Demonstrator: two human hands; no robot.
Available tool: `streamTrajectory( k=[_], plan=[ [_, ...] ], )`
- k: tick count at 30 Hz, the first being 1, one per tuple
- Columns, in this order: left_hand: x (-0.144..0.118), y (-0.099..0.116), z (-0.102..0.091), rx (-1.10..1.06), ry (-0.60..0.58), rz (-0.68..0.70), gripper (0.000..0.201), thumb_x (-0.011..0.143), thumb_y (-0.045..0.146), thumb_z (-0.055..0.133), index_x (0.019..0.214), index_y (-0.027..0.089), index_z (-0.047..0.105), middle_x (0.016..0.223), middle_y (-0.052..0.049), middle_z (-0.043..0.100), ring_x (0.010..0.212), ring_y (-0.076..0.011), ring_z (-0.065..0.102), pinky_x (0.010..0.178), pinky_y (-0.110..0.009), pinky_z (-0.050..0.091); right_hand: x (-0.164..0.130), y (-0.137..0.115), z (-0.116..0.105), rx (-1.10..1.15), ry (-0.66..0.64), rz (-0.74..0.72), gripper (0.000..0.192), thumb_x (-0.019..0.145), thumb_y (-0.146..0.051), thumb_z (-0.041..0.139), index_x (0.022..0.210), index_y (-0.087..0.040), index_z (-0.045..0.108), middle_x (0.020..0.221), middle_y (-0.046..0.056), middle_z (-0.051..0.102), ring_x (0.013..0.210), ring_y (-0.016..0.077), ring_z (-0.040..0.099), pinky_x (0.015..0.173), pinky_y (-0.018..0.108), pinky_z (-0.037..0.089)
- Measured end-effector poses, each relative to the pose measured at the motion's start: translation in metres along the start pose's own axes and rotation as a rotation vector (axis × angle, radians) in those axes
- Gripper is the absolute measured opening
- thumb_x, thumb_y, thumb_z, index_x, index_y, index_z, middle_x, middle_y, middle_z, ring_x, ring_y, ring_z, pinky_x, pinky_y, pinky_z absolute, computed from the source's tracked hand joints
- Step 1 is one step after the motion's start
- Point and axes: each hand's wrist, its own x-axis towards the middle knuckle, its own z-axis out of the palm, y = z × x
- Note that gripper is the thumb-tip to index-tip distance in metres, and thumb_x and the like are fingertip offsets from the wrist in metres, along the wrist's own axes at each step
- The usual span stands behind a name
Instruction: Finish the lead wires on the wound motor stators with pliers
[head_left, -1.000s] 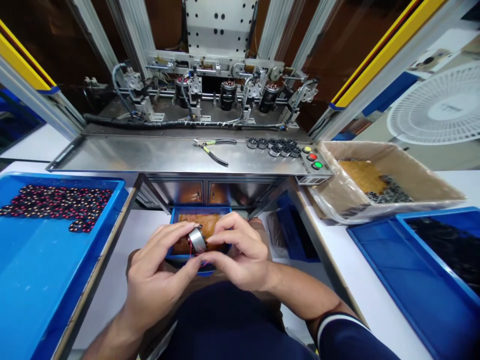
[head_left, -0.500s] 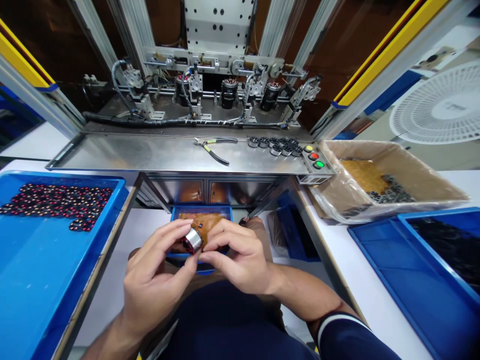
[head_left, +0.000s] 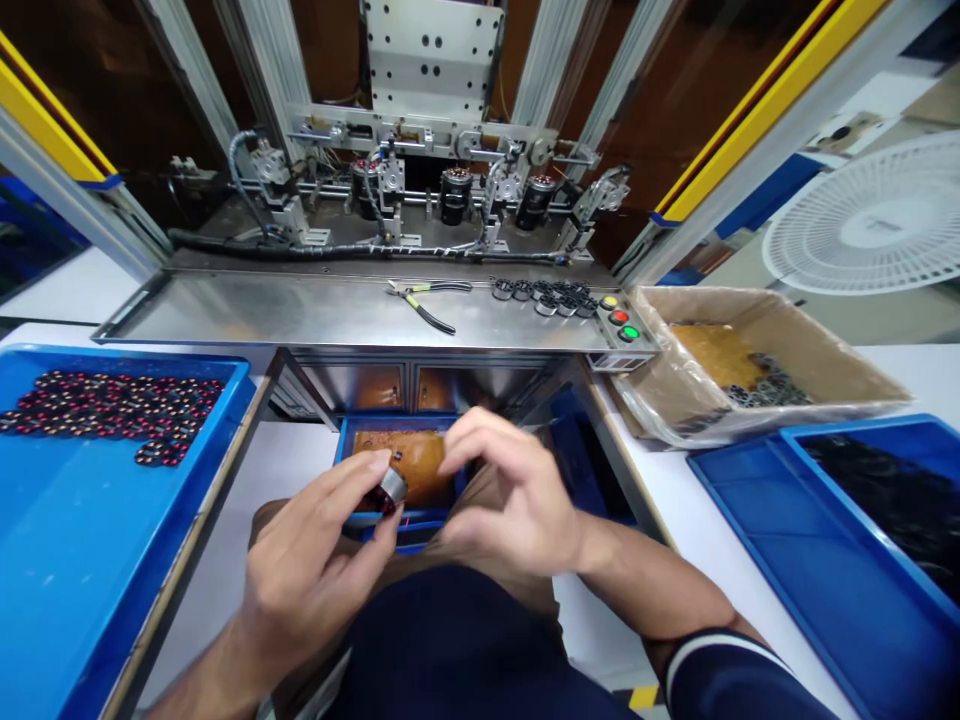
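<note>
My left hand (head_left: 315, 570) pinches a small silver motor stator with red winding wire (head_left: 391, 488) between thumb and fingertips, just above a small blue bin (head_left: 352, 436) lined with brown paper. My right hand (head_left: 514, 500) hovers a little to the right of the stator, fingers curled loosely and apart, and I see nothing held in it. Both hands are above my lap, in front of the steel machine shelf (head_left: 315, 315).
A blue tray (head_left: 90, 540) with several wound stators lies at left. Pliers (head_left: 424, 300), several black rings (head_left: 544, 296) and three coloured buttons (head_left: 619, 318) sit on the shelf. A lined cardboard box (head_left: 795, 370) and blue trays (head_left: 832, 560) stand at right, a white fan grille (head_left: 870, 225) beyond.
My right hand has let go of the stator and moved to the right, its fingers now apart. My left hand keeps holding the stator, which has sunk slightly towards the bin.
</note>
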Motion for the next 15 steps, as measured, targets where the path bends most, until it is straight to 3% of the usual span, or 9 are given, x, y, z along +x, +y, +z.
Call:
streamTrajectory(
  k=[2,5,9,12,15],
  plan=[
    [0.001,0.000,-0.001,0.028,-0.011,0.054,0.056,0.073,0.001,0.074,0.126,0.009,0.058,0.114,-0.013,0.071,0.106,-0.0183,0.068,0.101,-0.028,0.051,0.004,-0.008,0.005,-0.077,-0.123,-0.060,0.024,0.082,-0.035,0.074,0.078,-0.016,0.061,0.074,0.003,0.061,0.069,0.0153,0.055,0.070,0.032,0.045],
    [-0.003,-0.002,-0.006,0.013,-0.043,0.059,0.061,0.073,0.000,0.073,0.131,0.011,0.056,0.117,-0.011,0.071,0.109,-0.0167,0.067,0.104,-0.026,0.049,0.012,-0.012,0.007,-0.102,-0.208,-0.087,0.013,0.091,-0.017,0.061,0.078,-0.015,0.060,0.074,0.004,0.061,0.072,0.0146,0.055,0.073,0.032,0.045],
    [-0.011,-0.004,-0.020,-0.147,-0.160,-0.022,0.059,0.074,0.001,0.073,0.128,0.017,0.058,0.123,-0.008,0.068,0.111,-0.0165,0.066,0.102,-0.028,0.051,0.026,-0.006,-0.013,-0.090,-0.370,-0.125,0.012,0.092,-0.014,0.061,0.080,-0.014,0.061,0.078,0.005,0.063,0.078,0.0148,0.058,0.077,0.031,0.047],
    [-0.014,-0.004,-0.025,-0.200,-0.179,-0.081,0.050,0.075,0.002,0.073,0.120,0.019,0.062,0.122,-0.006,0.067,0.109,-0.0152,0.067,0.098,-0.026,0.053,0.033,-0.006,-0.025,-0.240,-0.338,-0.198,0.011,0.094,-0.016,0.059,0.084,-0.013,0.062,0.081,0.007,0.063,0.078,0.0152,0.057,0.074,0.031,0.048],
    [-0.012,-0.003,-0.024,-0.155,-0.131,-0.111,0.047,0.074,0.004,0.075,0.118,0.019,0.063,0.119,-0.005,0.068,0.107,-0.0132,0.066,0.099,-0.022,0.051,0.031,-0.013,-0.019,-0.357,-0.267,-0.413,0.026,0.092,-0.036,0.066,0.090,-0.011,0.062,0.085,0.009,0.063,0.079,0.0165,0.057,0.072,0.032,0.047]
  ],
)
